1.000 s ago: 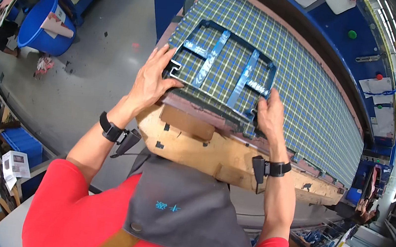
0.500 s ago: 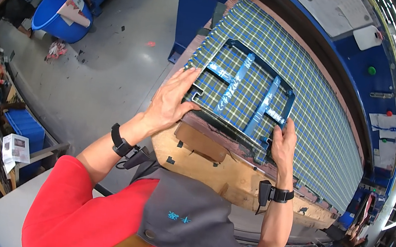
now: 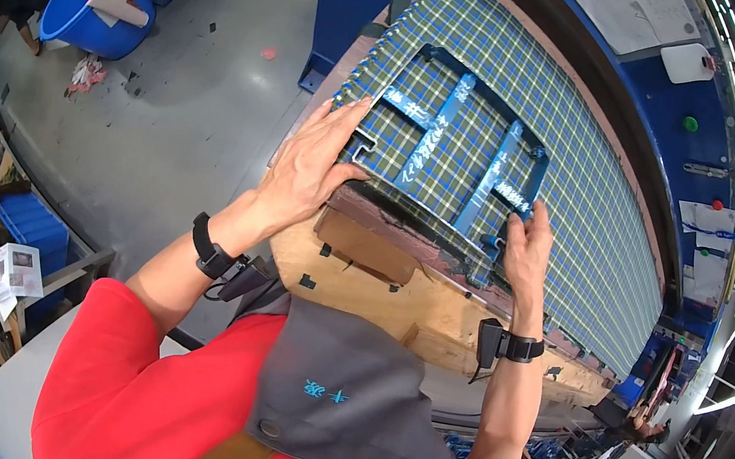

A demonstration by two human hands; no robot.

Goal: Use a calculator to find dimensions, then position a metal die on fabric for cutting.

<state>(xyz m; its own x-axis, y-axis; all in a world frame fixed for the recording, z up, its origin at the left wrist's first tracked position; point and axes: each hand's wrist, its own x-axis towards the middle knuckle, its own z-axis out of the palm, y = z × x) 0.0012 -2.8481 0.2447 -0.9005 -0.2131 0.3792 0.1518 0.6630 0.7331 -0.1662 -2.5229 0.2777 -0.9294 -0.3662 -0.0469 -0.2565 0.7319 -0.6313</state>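
A blue metal cutting die (image 3: 449, 115), an open frame with crossbars and light handwritten marks, lies on green, blue and white plaid fabric (image 3: 572, 154). My left hand (image 3: 307, 161) rests along the die's left end and the fabric's edge. Its fingers are stretched out together, the thumb apart beside the die's notched near corner. At the other end, my right hand (image 3: 528, 246) has its fingers and thumb bent around the die's right side near the front corner. The undersides of my fingers are hidden.
The fabric lies on a worn reddish board (image 3: 353, 200), with a wooden ledge (image 3: 360, 289) in front. Blue machine bodywork (image 3: 344, 22) rises behind. A blue bin (image 3: 90, 7) stands on the floor at far left, scraps near it. A blue crate (image 3: 32, 227) sits at left.
The view has shifted, so the scene sits slightly higher and further left. The die keeps about the same place on the fabric, with both hands still at its ends.
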